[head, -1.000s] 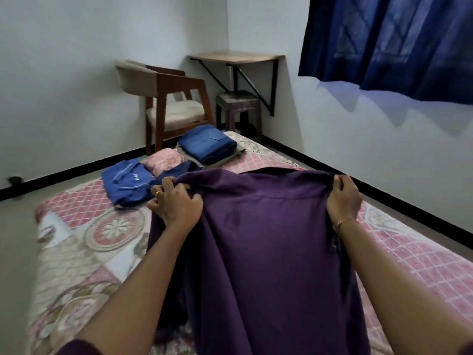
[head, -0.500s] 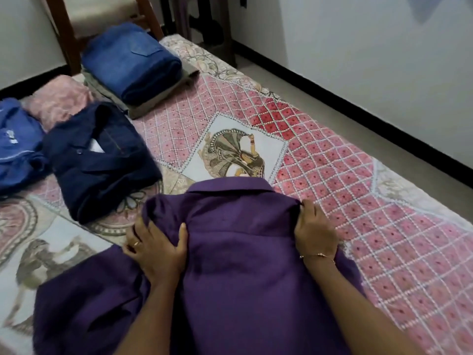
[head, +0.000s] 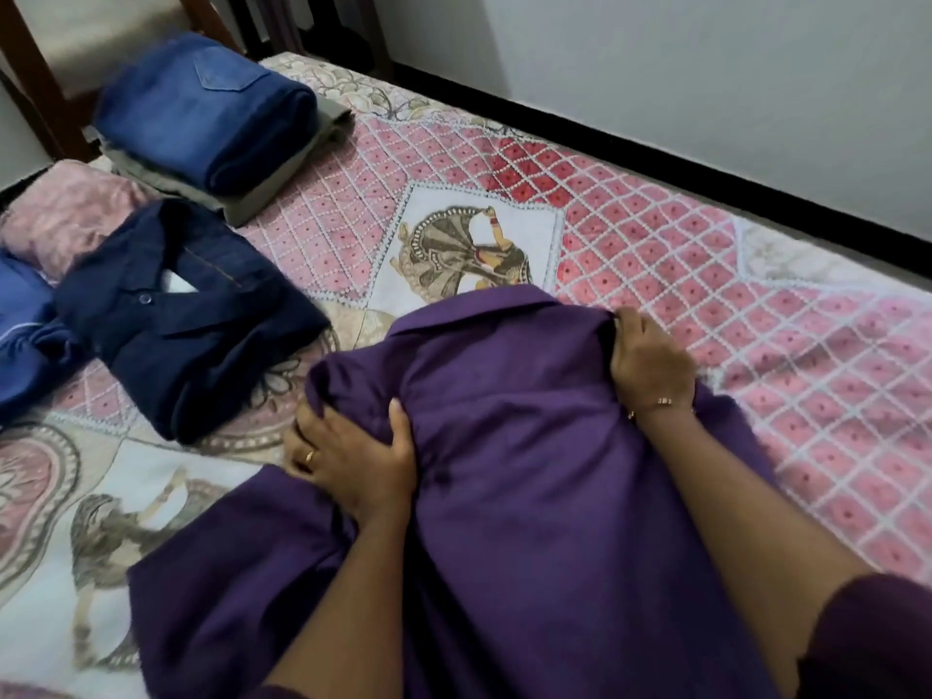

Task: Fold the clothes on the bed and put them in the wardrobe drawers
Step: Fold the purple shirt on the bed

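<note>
Head view is showing the patterned pink bedspread covering the bed, and on it the purple collared shirt is lying back-up, its collar pointing away from the person and its body running toward the bottom of the frame. The shirt is not lying flat: cloth is bunching at the left shoulder and a sleeve is spilling out to the lower left. Beyond it, to the left, the folded navy shirt is resting near a folded blue denim piece that is sitting on a grey garment; a pink garment and a lighter blue one are lying at the left edge.

The left hand is gripping the left shoulder, fingers curled under the bunched cloth and thumb pressing on top. The right hand is holding the right shoulder, fingers bent over its edge.

Judging the step as laying the shirt out for folding, doing it well is likely meaning pulling both shoulders apart evenly, keeping the collar centred, smoothing the back before turning in the sleeves, and keeping clear of the navy shirt close by.
</note>
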The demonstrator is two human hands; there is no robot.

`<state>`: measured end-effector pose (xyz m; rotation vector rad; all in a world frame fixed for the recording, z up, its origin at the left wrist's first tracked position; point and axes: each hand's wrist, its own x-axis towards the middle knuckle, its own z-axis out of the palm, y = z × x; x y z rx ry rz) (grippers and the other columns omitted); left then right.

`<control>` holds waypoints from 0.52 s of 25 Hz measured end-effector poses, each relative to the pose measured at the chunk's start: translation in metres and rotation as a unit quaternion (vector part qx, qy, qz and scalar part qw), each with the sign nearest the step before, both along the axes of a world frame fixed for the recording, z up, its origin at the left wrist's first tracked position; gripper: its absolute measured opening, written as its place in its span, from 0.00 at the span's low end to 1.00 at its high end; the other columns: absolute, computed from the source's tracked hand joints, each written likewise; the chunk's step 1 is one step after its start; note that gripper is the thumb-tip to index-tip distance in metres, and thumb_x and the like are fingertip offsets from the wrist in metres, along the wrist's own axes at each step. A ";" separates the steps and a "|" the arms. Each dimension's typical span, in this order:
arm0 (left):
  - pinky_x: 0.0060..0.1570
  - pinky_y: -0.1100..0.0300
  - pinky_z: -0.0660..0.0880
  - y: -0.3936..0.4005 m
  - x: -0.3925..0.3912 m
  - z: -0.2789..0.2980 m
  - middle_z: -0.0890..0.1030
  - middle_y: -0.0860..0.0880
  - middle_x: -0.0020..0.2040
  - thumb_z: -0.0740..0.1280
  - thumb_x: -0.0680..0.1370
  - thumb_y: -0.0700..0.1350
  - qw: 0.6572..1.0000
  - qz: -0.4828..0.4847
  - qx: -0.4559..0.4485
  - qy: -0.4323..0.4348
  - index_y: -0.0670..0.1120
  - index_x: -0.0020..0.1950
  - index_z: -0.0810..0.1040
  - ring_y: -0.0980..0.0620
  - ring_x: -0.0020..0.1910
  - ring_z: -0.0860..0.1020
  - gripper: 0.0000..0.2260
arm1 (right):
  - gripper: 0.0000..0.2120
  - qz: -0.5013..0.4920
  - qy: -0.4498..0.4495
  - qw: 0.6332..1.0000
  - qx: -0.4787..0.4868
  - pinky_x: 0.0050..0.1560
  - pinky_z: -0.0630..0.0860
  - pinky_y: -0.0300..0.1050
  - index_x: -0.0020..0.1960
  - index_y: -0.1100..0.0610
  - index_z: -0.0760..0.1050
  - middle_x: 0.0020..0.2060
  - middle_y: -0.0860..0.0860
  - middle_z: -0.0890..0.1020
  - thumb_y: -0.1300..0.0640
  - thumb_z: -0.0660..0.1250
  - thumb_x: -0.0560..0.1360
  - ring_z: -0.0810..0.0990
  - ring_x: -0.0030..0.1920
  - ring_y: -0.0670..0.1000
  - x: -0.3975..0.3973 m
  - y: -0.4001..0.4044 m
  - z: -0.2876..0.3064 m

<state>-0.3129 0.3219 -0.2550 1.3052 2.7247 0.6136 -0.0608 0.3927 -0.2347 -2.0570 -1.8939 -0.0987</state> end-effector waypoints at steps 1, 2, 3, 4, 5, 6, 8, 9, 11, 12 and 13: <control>0.66 0.37 0.56 0.000 -0.002 -0.003 0.68 0.35 0.66 0.52 0.70 0.64 1.000 -0.002 0.011 0.004 0.31 0.61 0.71 0.33 0.65 0.65 0.38 | 0.11 -0.007 -0.016 1.000 0.001 0.25 0.73 0.51 0.49 0.65 0.76 0.35 0.64 0.78 0.60 0.57 0.77 0.78 0.29 0.65 -0.001 0.000 0.000; 0.66 0.38 0.56 0.000 -0.003 -0.006 0.68 0.35 0.66 0.52 0.71 0.63 1.000 -0.004 0.023 0.007 0.31 0.61 0.71 0.33 0.65 0.65 0.37 | 0.11 -0.015 -0.027 1.000 -0.005 0.31 0.73 0.54 0.54 0.65 0.74 0.41 0.65 0.79 0.61 0.56 0.79 0.79 0.36 0.67 -0.002 0.000 -0.001; 0.67 0.38 0.55 0.001 -0.004 -0.008 0.68 0.35 0.67 0.53 0.71 0.63 0.999 -0.006 0.036 0.010 0.31 0.62 0.71 0.33 0.66 0.64 0.37 | 0.13 -0.020 -0.032 0.999 -0.020 0.37 0.72 0.55 0.58 0.65 0.72 0.47 0.65 0.78 0.60 0.54 0.80 0.79 0.42 0.67 -0.002 0.001 0.000; 0.67 0.38 0.54 0.001 -0.003 -0.010 0.67 0.35 0.67 0.53 0.71 0.63 0.999 -0.009 0.047 0.013 0.32 0.62 0.71 0.33 0.66 0.64 0.37 | 0.14 -0.024 -0.037 0.999 -0.028 0.40 0.71 0.56 0.61 0.64 0.70 0.50 0.65 0.77 0.60 0.52 0.81 0.78 0.47 0.67 -0.001 0.001 0.000; 0.67 0.39 0.53 0.001 -0.004 -0.012 0.67 0.36 0.68 0.53 0.72 0.63 0.998 -0.010 0.054 0.015 0.32 0.62 0.71 0.33 0.67 0.63 0.37 | 0.14 -0.030 -0.041 0.998 -0.036 0.42 0.71 0.56 0.63 0.63 0.69 0.52 0.64 0.76 0.60 0.51 0.81 0.77 0.49 0.66 -0.001 0.000 0.000; 0.68 0.40 0.52 0.001 -0.004 -0.015 0.66 0.36 0.68 0.52 0.72 0.63 0.998 -0.010 0.060 0.019 0.32 0.63 0.70 0.33 0.67 0.63 0.37 | 0.14 -0.030 -0.045 0.998 -0.037 0.42 0.71 0.55 0.63 0.63 0.68 0.53 0.64 0.76 0.60 0.51 0.81 0.77 0.50 0.66 -0.002 0.000 0.000; 0.68 0.42 0.51 0.005 -0.005 -0.018 0.66 0.36 0.69 0.52 0.72 0.64 0.998 -0.004 0.067 0.022 0.32 0.64 0.69 0.33 0.68 0.62 0.38 | 0.14 -0.025 -0.053 0.998 -0.033 0.43 0.71 0.55 0.63 0.62 0.68 0.53 0.63 0.76 0.60 0.51 0.81 0.77 0.50 0.65 -0.004 0.001 -0.003; 0.69 0.42 0.50 0.006 -0.005 -0.018 0.65 0.36 0.69 0.51 0.72 0.64 0.998 -0.002 0.065 0.022 0.32 0.65 0.68 0.33 0.68 0.61 0.39 | 0.14 -0.024 -0.055 0.998 -0.035 0.43 0.71 0.55 0.63 0.62 0.67 0.53 0.63 0.76 0.61 0.50 0.81 0.77 0.50 0.65 -0.003 0.003 -0.004; 0.69 0.42 0.50 0.007 -0.005 -0.018 0.64 0.36 0.70 0.50 0.71 0.64 0.997 -0.005 0.068 0.024 0.33 0.66 0.68 0.33 0.69 0.60 0.39 | 0.14 -0.024 -0.059 0.997 -0.048 0.44 0.72 0.55 0.63 0.62 0.67 0.54 0.63 0.75 0.61 0.50 0.81 0.77 0.51 0.65 -0.001 0.003 -0.004; 0.69 0.42 0.50 0.007 -0.006 -0.018 0.63 0.36 0.70 0.50 0.72 0.64 0.998 -0.008 0.064 0.023 0.34 0.67 0.67 0.33 0.69 0.60 0.38 | 0.14 -0.022 -0.063 0.996 -0.061 0.45 0.72 0.55 0.64 0.62 0.66 0.55 0.63 0.75 0.62 0.49 0.80 0.77 0.52 0.64 -0.002 0.004 -0.004; 0.69 0.41 0.50 0.008 -0.007 -0.017 0.62 0.36 0.71 0.51 0.72 0.64 0.998 -0.012 0.059 0.019 0.35 0.69 0.66 0.33 0.69 0.59 0.37 | 0.15 -0.014 -0.067 0.995 -0.076 0.47 0.72 0.55 0.64 0.62 0.65 0.55 0.63 0.74 0.63 0.49 0.80 0.76 0.54 0.64 -0.004 0.004 -0.003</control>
